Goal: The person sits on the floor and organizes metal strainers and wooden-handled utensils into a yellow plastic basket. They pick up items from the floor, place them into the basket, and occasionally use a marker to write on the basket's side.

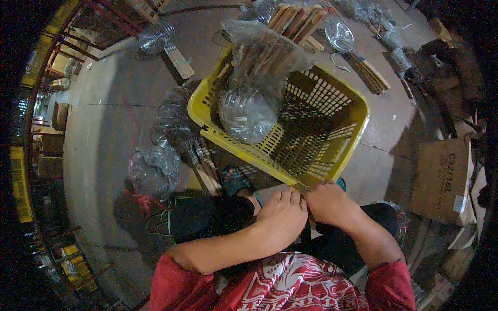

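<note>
My left hand point(284, 211) and my right hand point(327, 201) meet just in front of the near rim of a yellow plastic basket point(254, 155). Both sets of fingers are curled closed, and whatever they pinch is hidden or too small to name. A pale flat piece point(271, 194) shows beside the left hand's fingers; I cannot tell whether it is held. Inside the basket's left part leans a plastic-wrapped bundle of wire strainers point(248, 115), its wooden handles point(295, 23) sticking up past the far rim.
More wire strainers lie on the floor: one bundle point(174, 54) far left, another point(358, 59) far right, and a dark heap point(176, 122) left of the basket. Crumpled clear plastic point(155, 168) and red string point(145, 202) lie nearby. A cardboard box point(441, 179) stands right.
</note>
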Action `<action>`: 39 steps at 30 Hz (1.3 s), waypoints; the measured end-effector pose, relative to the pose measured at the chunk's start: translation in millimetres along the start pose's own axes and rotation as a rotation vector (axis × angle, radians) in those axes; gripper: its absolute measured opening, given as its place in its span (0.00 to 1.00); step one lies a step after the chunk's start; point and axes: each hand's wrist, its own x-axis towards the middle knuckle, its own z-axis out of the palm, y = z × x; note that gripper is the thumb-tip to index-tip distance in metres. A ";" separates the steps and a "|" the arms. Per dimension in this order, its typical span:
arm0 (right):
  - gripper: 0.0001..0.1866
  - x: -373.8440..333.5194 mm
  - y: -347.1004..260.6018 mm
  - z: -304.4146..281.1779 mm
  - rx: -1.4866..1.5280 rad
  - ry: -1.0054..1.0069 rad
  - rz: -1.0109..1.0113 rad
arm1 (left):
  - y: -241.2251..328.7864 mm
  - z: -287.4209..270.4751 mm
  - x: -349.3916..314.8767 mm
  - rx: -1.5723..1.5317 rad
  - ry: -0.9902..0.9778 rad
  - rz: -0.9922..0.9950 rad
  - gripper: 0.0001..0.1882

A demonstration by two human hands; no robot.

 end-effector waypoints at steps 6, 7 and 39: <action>0.10 10.5 -10.6 10.6 0.004 0.066 -0.102 | -6.9 -3.1 -7.2 -0.109 -0.199 -0.066 0.27; 0.10 12.5 -10.3 11.4 0.000 0.103 -0.116 | -10.1 -3.8 -5.9 -0.123 -0.193 -0.056 0.27; 0.22 56.1 -5.5 23.2 0.126 0.047 0.127 | -313.6 322.3 -108.4 -0.721 0.340 -1.283 0.31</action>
